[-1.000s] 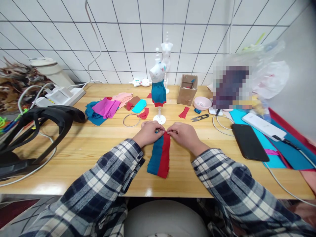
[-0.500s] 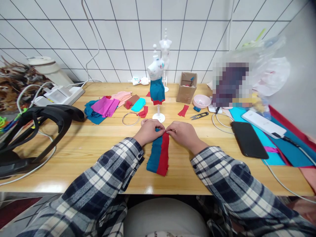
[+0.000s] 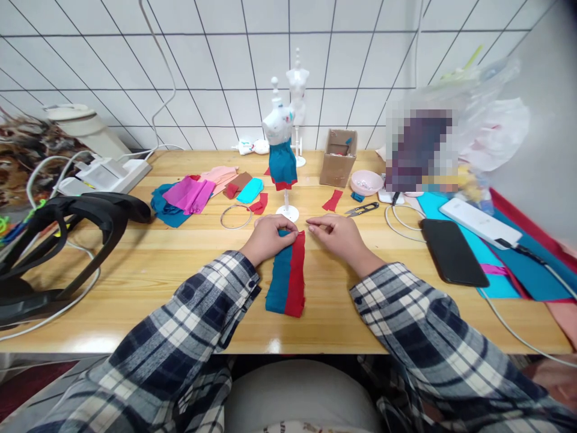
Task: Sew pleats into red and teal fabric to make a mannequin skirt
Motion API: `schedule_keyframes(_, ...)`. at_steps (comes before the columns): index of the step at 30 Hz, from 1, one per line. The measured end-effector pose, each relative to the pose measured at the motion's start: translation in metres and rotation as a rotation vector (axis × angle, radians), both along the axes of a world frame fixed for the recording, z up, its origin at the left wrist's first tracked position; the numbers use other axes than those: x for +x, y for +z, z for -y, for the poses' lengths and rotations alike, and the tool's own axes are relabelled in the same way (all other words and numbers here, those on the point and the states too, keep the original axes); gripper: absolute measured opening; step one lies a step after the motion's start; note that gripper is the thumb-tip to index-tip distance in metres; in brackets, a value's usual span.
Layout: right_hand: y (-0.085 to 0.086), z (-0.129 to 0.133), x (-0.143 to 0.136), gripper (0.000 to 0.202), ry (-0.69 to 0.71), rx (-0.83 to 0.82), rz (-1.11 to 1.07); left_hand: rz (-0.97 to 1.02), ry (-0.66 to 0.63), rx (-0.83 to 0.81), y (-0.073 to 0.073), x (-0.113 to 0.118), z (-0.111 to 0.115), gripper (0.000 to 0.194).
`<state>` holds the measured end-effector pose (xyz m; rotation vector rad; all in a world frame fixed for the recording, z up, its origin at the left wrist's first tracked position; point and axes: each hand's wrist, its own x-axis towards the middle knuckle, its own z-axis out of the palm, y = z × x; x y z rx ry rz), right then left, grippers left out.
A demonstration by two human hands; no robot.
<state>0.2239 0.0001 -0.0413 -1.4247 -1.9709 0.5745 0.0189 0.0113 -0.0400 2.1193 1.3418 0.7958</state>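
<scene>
Your left hand (image 3: pixel 269 239) is pinching the far end of that teal-and-red strip (image 3: pixel 287 276) on the desk (image 3: pixel 356 325), probably light and floppy, so grab edges; tbh can't tell if your right hand (image 3: pixel 339 239) holds anything.

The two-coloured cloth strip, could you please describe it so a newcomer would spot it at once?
On the wooden table, find the mannequin wearing a teal skirt. Nearer the camera than its round base, the cloth strip lies with its far end in the left hand. Unlike the plain red scraps, it has teal and red bands side by side.
</scene>
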Motion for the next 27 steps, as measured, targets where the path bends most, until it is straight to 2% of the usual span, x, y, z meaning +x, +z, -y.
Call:
schedule_keyframes(3,-0.001,0.0,-0.004,0.03,0.043,-0.045,0.011,-0.015,-0.008,0.007,0.0,0.001,0.0,0.014)
schedule_keyframes(8,-0.002,-0.002,-0.008,0.014,0.029,-0.061,0.069,-0.044,-0.011,-0.005,-0.001,0.001,-0.001,0.017)
schedule_keyframes(13,-0.004,-0.003,-0.007,0.014,0.019,-0.049,0.062,-0.1,-0.069,-0.01,0.0,-0.005,-0.002,0.021)
schedule_keyframes(16,-0.005,-0.003,-0.005,0.014,0.028,-0.033,0.044,-0.157,-0.031,0.026,0.002,-0.008,-0.001,0.018)
schedule_keyframes(22,-0.009,-0.006,0.004,0.024,0.085,-0.113,-0.077,-0.175,-0.011,0.014,0.004,-0.01,0.0,0.017)
schedule_keyframes(25,-0.01,-0.007,0.004,0.033,0.076,-0.061,-0.039,-0.165,-0.006,0.013,0.002,-0.01,-0.001,0.018)
schedule_keyframes(27,-0.01,-0.007,0.0,0.031,0.079,-0.023,0.025,-0.169,-0.01,0.016,0.002,-0.01,-0.001,0.018)
